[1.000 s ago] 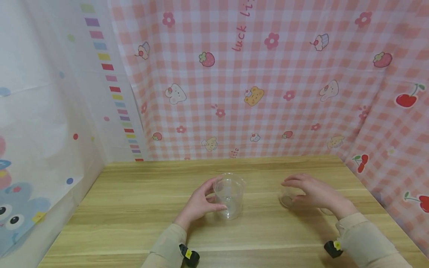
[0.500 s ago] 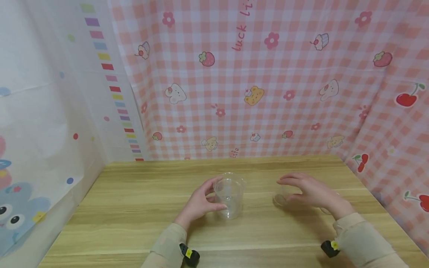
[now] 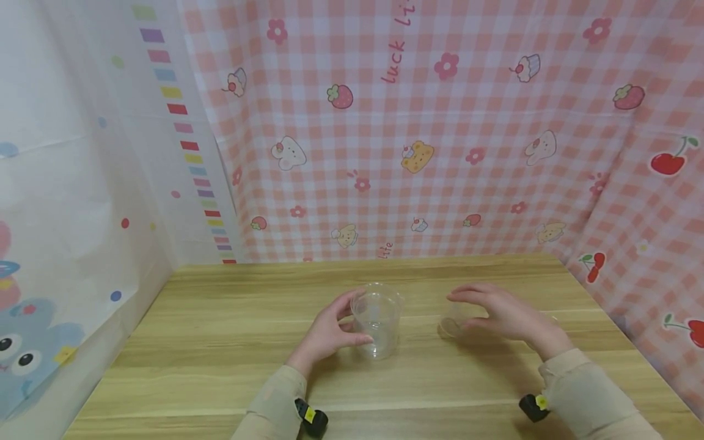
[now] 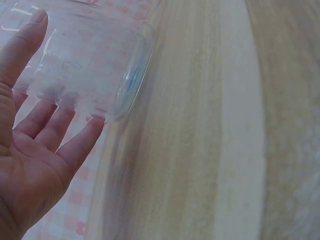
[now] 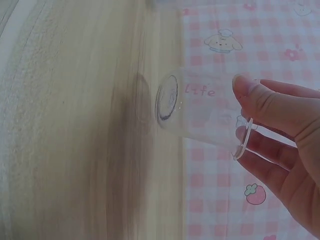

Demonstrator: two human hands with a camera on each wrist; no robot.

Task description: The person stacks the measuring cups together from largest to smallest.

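In the head view my left hand (image 3: pixel 323 335) holds a clear plastic cup (image 3: pixel 384 321) from its left side, thumb in front and fingers behind. The cup stands upright at the middle of the table. My right hand (image 3: pixel 503 315) holds a smaller clear plastic cup (image 5: pixel 205 112) by its rim. Thumb and fingers pinch that rim in the right wrist view, with the base pointing at the table and a shadow beside it. The hand covers much of the small cup in the head view, where its base shows left of the fingers.
Another clear, round-edged thing (image 3: pixel 553 319) lies partly hidden behind my right wrist. The wooden table (image 3: pixel 231 318) ends at a pink checked cloth (image 3: pixel 484 189) at the back and right. A white patterned sheet (image 3: pixel 82 183) hangs on the left.
My right hand has moved a little to the left, carrying the small cup toward the larger one. The left hand and its cup have stayed in place.
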